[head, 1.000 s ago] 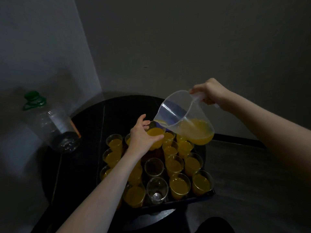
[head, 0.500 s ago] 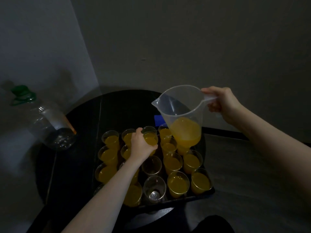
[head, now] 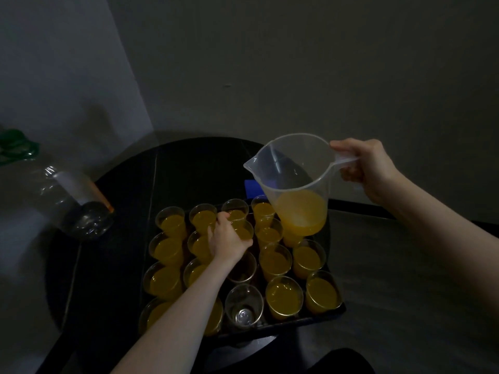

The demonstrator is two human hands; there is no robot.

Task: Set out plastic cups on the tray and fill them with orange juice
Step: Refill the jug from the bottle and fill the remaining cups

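A black tray [head: 340,312] on a round dark table holds several clear plastic cups, most filled with orange juice. My left hand [head: 226,238] grips a filled cup [head: 244,231] standing in the tray's middle column. Just in front of it stands an empty cup [head: 242,268], partly hidden by my wrist, and a second empty cup [head: 244,304] stands at the front row. My right hand [head: 366,169] holds the handle of a clear plastic jug [head: 294,184], upright above the tray's far right cups, with juice in its bottom third.
A large clear bottle [head: 68,197] with a green cap stands at the table's left edge, looking nearly drained. A blue object [head: 252,186] lies behind the tray. Walls close in at the back and left; the dark table [head: 194,163] is bare behind the tray.
The jug was tipped over the held cup; it has swung upright and moved right. My left hand has lowered the filled cup into the tray.
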